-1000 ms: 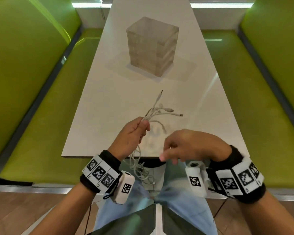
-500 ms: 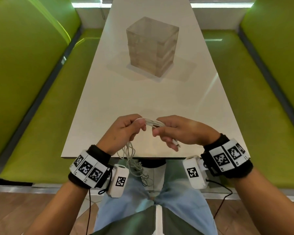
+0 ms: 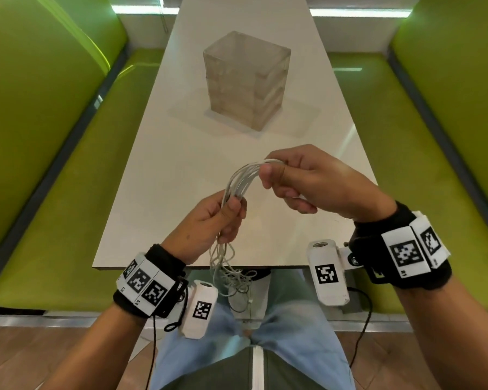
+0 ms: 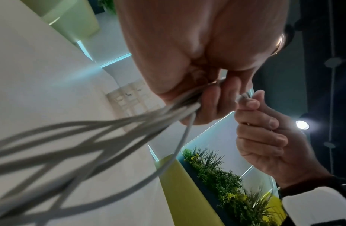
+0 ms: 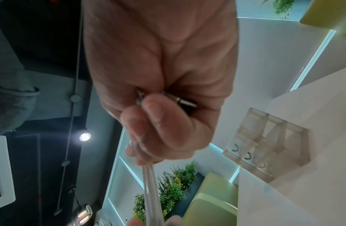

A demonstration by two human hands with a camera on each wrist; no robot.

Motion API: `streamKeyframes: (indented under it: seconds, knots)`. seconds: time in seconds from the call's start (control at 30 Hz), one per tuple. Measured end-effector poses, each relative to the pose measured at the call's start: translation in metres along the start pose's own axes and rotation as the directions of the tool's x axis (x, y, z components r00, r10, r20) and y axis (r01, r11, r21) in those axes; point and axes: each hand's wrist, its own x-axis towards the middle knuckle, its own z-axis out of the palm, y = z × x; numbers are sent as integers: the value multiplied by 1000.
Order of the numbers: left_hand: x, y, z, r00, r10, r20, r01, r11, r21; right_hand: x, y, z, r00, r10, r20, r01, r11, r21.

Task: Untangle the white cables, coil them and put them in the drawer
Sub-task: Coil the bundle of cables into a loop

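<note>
Several white cables arc in a bundle between my two hands above the near end of the white table. My left hand grips the bundle in a fist, and a loose tangle hangs below it over the table edge. My right hand, higher and to the right, holds the plug ends with curled fingers. A metal plug shows inside that fist in the right wrist view. In the left wrist view the cables fan out from my left fingers. The translucent drawer unit stands mid-table, its drawers closed.
Green bench seats run along both sides of the table, with green backrests behind them. My lap in light blue trousers sits under the near table edge. Plants show in the wrist views.
My right hand took hold of the plug ends that stuck out from the left fist. It has since lifted up and to the right, drawing the bundle out into an arc between the hands.
</note>
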Motion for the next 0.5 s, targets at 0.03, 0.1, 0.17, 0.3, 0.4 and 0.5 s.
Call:
streamKeyframes:
  seconds: [0.03, 0.1, 0.17, 0.3, 0.4, 0.5]
  knots:
    - [0, 1, 0, 1000, 5, 1, -5, 998, 59, 0, -1, 1, 1000, -4, -4, 4, 1000, 6]
    - [-1, 1, 0, 999, 39, -33, -34, 990, 140, 0, -1, 0, 1000, -16, -22, 17, 1000, 26]
    - [-1, 4, 3, 988, 72, -139, -58, 993, 101, -1, 2, -1, 999, -29, -46, 31, 998, 47]
    - [9, 18, 11, 899, 186, -396, -216, 976, -33, 3, 19, 21, 998, 31, -62, -27, 998, 61]
    - [14, 22, 18, 867, 190, -461, -292, 943, -161, 11, 36, 49, 997, 35, -64, -43, 991, -127]
    - [13, 24, 22, 891, 92, -445, -243, 924, -296, 15, 44, 68, 997, -33, -67, 7, 937, -348]
